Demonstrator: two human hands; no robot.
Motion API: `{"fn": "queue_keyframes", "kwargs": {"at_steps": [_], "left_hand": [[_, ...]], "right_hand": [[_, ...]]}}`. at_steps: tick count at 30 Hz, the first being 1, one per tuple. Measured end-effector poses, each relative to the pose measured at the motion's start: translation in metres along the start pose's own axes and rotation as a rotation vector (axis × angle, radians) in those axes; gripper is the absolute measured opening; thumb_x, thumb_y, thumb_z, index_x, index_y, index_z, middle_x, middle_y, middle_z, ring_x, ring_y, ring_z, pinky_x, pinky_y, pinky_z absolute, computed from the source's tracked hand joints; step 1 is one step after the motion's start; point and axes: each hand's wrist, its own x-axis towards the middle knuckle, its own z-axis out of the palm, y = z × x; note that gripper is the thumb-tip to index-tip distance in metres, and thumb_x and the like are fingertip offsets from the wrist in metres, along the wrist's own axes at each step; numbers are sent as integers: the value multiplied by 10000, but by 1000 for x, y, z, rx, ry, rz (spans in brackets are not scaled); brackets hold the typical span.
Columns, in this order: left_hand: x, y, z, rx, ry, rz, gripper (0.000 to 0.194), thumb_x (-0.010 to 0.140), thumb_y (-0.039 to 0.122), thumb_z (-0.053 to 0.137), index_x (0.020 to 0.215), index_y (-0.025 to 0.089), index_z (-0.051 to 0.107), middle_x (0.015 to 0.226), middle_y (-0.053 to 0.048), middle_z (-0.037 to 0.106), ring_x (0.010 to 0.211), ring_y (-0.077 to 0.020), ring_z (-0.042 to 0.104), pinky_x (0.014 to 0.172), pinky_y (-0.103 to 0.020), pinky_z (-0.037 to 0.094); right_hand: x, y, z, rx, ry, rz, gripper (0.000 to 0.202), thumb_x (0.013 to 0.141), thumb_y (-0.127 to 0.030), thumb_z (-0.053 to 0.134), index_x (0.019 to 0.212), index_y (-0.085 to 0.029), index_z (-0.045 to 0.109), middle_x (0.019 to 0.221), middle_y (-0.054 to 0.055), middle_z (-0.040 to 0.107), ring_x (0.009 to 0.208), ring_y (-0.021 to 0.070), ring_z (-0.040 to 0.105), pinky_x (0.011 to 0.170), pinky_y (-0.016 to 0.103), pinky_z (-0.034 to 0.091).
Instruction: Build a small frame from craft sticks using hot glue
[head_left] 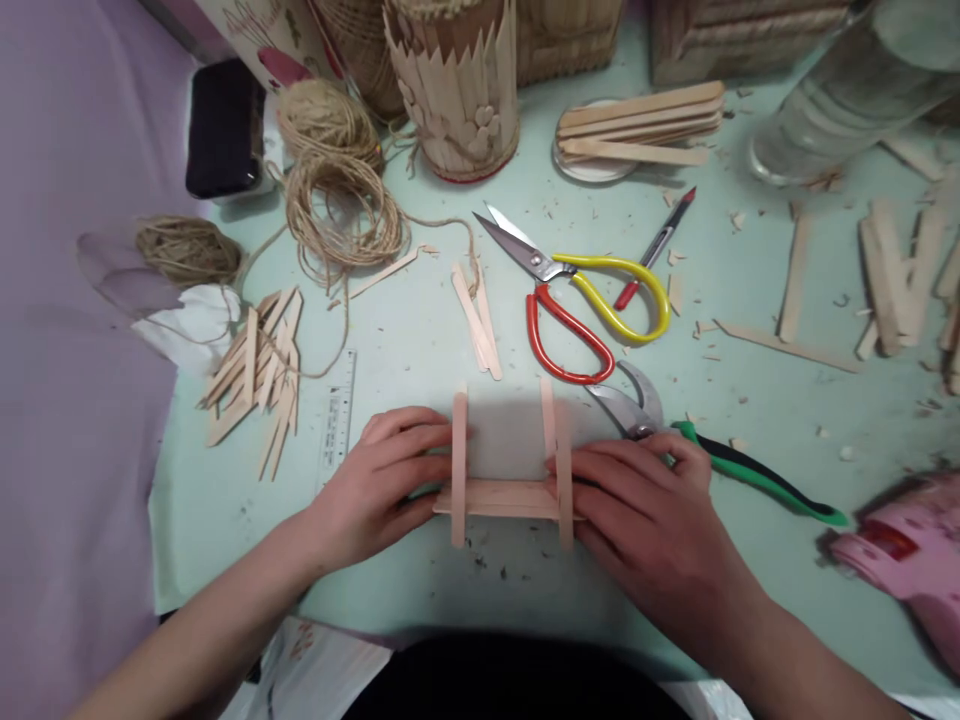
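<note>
A small frame of wooden craft sticks (502,499) stands on the pale green table between my hands. Two uprights flank a crosspiece low down, and another stick shows behind the right upright. My left hand (390,470) has its fingers closed about the frame's left side. On the right side, my right hand (637,490) grips the other upright, its fingertips partly behind the wood. Just beyond my right hand lie pruning shears (757,476) with a green and black handle. Scissors (540,265) with one red and one yellow handle rest farther back.
Twine coils (341,215) and cut stick pieces (255,365) lie left, near a ruler (339,415). Craft sticks (637,125) rest on a round lid. A clear bottle (840,100), a pen (660,245), and a pink glue gun (907,560) are at right. A stick-covered pot (465,110) stands behind.
</note>
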Motion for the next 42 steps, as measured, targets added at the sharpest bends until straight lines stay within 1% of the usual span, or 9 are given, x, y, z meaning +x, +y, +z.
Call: {"fn": "queue_keyframes", "kwargs": {"at_steps": [3, 5, 12, 16, 19, 21, 27, 33, 42], "left_hand": [[-3, -5, 4, 0, 7, 11, 207, 905, 197, 610, 1106, 218, 657, 1283, -107, 654, 1230, -284, 536, 984, -462, 459], [-5, -8, 7, -6, 16, 16, 218, 895, 176, 616, 1102, 227, 663, 1307, -96, 639, 1248, -288, 522, 990, -465, 449], [-8, -7, 9, -20, 59, 48, 168, 923, 221, 590, 1073, 208, 665, 1263, -92, 668, 1222, -272, 551, 962, -435, 459], [-7, -6, 10, -7, 90, 51, 133, 929, 230, 582, 1040, 199, 649, 1185, -86, 708, 1187, -251, 586, 943, -408, 467], [-7, -6, 12, 4, 98, 58, 115, 934, 237, 571, 1013, 201, 648, 1181, -80, 713, 1188, -244, 594, 941, -404, 471], [-8, -7, 13, 11, 100, 63, 112, 932, 233, 575, 1004, 194, 651, 1188, -83, 711, 1198, -244, 591, 943, -406, 472], [-11, -7, 15, 14, 112, 62, 105, 939, 214, 565, 1000, 190, 647, 1218, -82, 703, 1197, -246, 592, 935, -412, 474], [-11, -7, 15, 6, 114, 49, 101, 945, 207, 553, 979, 192, 646, 1189, -74, 716, 1201, -245, 584, 944, -408, 466], [-11, -8, 16, 2, 99, 48, 112, 942, 218, 558, 1000, 200, 652, 1173, -77, 720, 1207, -249, 581, 944, -409, 468]], "right_hand": [[-1, 0, -5, -3, -35, 56, 186, 998, -291, 508, 980, -199, 668, 1002, 13, 755, 925, 187, 647, 844, 405, 301], [-2, 0, -10, -7, -51, 86, 186, 988, -316, 528, 1020, -194, 664, 1018, 27, 750, 949, 196, 646, 855, 406, 307], [-3, -1, -15, -21, -100, 65, 80, 935, -215, 599, 981, -181, 654, 1057, 65, 729, 1002, 239, 631, 864, 425, 325], [-2, -1, -13, -20, -92, 54, 60, 923, -195, 615, 975, -183, 642, 1021, 63, 731, 984, 241, 637, 862, 432, 328], [-1, -1, -13, -44, -74, 32, 26, 926, -184, 612, 940, -189, 633, 991, 54, 743, 966, 245, 647, 853, 441, 321], [-1, -1, -12, -49, -77, 25, 38, 923, -175, 618, 954, -189, 636, 1010, 55, 750, 973, 249, 652, 846, 442, 329], [0, 1, -11, -76, -95, 0, 178, 892, -147, 656, 1062, -196, 671, 1070, 52, 763, 999, 258, 652, 853, 448, 374], [0, 4, -10, -110, -103, -36, 143, 880, -125, 660, 998, -196, 699, 1068, 55, 770, 1014, 257, 665, 850, 428, 412], [0, 5, -11, -126, -111, -29, 129, 920, -147, 612, 998, -197, 701, 1071, 54, 773, 1010, 246, 687, 842, 406, 387]]}}
